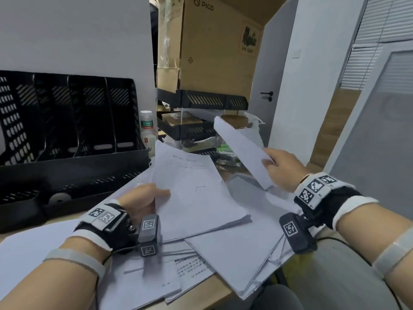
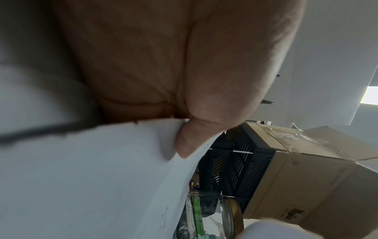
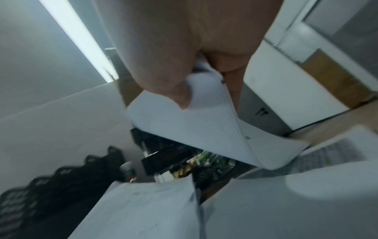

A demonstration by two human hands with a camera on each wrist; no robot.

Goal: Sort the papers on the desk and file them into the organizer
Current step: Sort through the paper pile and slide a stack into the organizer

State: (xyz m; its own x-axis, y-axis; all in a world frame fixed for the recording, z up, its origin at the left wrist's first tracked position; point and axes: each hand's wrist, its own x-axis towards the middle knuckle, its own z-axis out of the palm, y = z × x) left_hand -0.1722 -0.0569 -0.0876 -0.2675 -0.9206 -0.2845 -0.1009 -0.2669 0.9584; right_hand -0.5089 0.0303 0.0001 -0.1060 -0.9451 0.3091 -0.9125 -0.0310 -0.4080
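Note:
My left hand grips the left edge of a thick stack of printed papers, lifted and tilted above the desk; the thumb presses on the top sheet. To the right, my right hand pinches a thinner bundle of sheets and holds it raised, its far end pointing up and left. The right wrist view shows that bundle bending under the thumb. The black mesh organizer with several upright slots stands at the left, its visible slots dark. More loose papers lie under both hands.
A plastic bottle stands just right of the organizer. Black stacked trays with clutter and a large cardboard box on top sit behind the papers. A white door is at the right. The desk's front edge is near me.

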